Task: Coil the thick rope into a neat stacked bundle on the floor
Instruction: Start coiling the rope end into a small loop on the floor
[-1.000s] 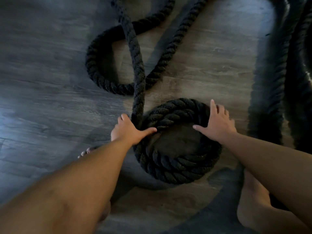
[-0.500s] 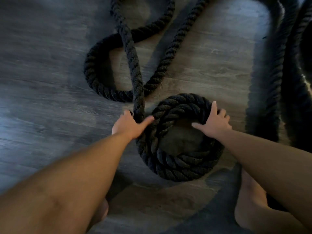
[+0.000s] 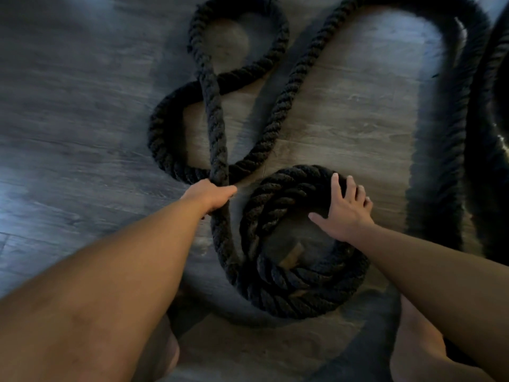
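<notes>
A thick black twisted rope lies on the grey wood floor [image 3: 68, 133]. Part of it is wound into a stacked coil [image 3: 297, 293] in front of me. My left hand [image 3: 210, 197] is shut on the free strand [image 3: 214, 128] just left of the coil, where it leaves the coil's outer turn. My right hand [image 3: 344, 213] rests flat with spread fingers on the coil's upper right rim, pressing it down. A small tan piece [image 3: 292, 256] shows inside the coil's centre.
Loose rope loops [image 3: 170, 139] snake across the floor behind the coil. More thick rope [image 3: 440, 150] runs down the right side. My bare feet [image 3: 418, 348] stand at the bottom, either side of the coil.
My left hand has moved off the coil's left rim, out and up along the free strand, pulling it away from the coil. The right hand stays on the coil.
</notes>
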